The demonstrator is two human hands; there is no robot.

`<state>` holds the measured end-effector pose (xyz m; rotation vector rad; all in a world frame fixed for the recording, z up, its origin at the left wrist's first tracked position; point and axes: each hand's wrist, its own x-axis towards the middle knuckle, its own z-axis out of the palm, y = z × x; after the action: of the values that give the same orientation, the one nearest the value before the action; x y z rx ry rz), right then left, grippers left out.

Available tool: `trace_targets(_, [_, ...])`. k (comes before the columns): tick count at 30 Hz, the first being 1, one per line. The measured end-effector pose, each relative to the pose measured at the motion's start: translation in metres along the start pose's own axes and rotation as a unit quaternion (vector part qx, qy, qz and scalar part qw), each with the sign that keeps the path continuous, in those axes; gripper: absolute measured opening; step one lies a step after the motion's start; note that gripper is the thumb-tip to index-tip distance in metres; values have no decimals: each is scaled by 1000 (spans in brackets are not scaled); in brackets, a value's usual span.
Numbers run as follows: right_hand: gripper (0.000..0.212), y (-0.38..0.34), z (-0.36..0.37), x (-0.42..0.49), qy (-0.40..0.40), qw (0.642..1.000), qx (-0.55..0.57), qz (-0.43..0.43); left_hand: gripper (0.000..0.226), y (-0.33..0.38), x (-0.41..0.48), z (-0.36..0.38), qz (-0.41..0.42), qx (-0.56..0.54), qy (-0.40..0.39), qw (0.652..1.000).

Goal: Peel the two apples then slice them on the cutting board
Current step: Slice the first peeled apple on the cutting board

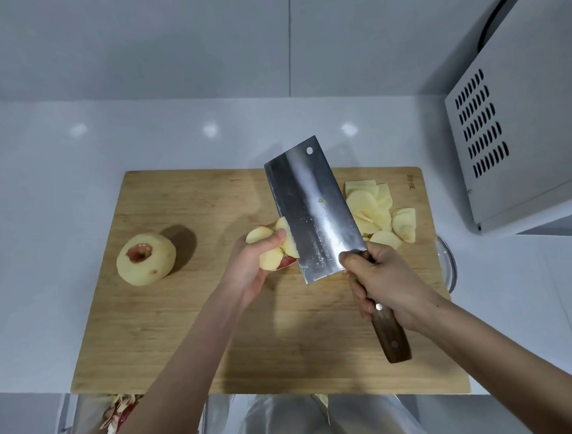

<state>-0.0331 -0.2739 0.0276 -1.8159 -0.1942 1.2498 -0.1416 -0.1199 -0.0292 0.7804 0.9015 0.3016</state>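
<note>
I found the left hand (pixel 247 271) clamped on the part-cut apple (pixel 270 254) over the cutting board's (pixel 184 319) centre, and the right hand (pixel 384 278) closed round the cleaver (pixel 314 209) handle. The peeled whole apple (pixel 146 259) lay at nine o'clock. I judged the wet flesh slippery, so it is best held firmly by the flanks.

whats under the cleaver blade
The cleaver hangs over the cutting board. Its blade covers part of the apple piece gripped by the left hand and the edge of the slice pile; anything else beneath is hidden.
</note>
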Motion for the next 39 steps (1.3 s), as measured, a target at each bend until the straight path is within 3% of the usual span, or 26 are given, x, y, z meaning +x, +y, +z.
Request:
trace_targets(7, [20,1,3,-1,-7,1000,21,-2,13,-5,-4,7,17,-40,24,999])
trace_targets(12, [18,-1,2,-2,-8,999,25,22,20,2,-3,4,-2,-15,-11,1000])
trace_targets(17, [17,3,8,-2,8,999,31,7,9,-7,-5,17,12,-64,49,997])
trace_targets(29, [23,6,2,-7,2,1000,10,0,11,17,3,9,-15,125,-55,991])
trace_targets(36, [30,11,8,-2,9,1000,10,-27,9,-1,0,18,-6,5,3,1000])
trace_targets(39, [26,9,3,-3,5,1000,18,-12,6,-2,-1,16,-19,15,-26,999])
